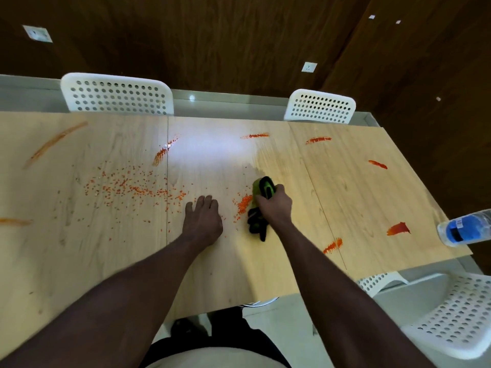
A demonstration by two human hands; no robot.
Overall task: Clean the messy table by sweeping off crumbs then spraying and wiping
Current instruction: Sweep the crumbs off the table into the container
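My right hand (275, 207) grips a green and black hand brush (261, 188) pressed on the light wooden table (239, 261). A small heap of orange crumbs (244, 204) lies just left of the brush. My left hand (203, 220) rests flat on the table, fingers straight, a short way left of that heap. More orange crumbs (127, 185) are scattered over the left half of the table. Several red sauce smears mark the surface, such as one smear (398, 229) at the right and another smear (160, 155) near the middle.
A clear bottle with a blue label (463, 228) lies at the table's right edge. Two white perforated chairs (117, 95) (320, 107) stand at the far side, another white chair (457, 317) at the near right. A dark wood wall is behind.
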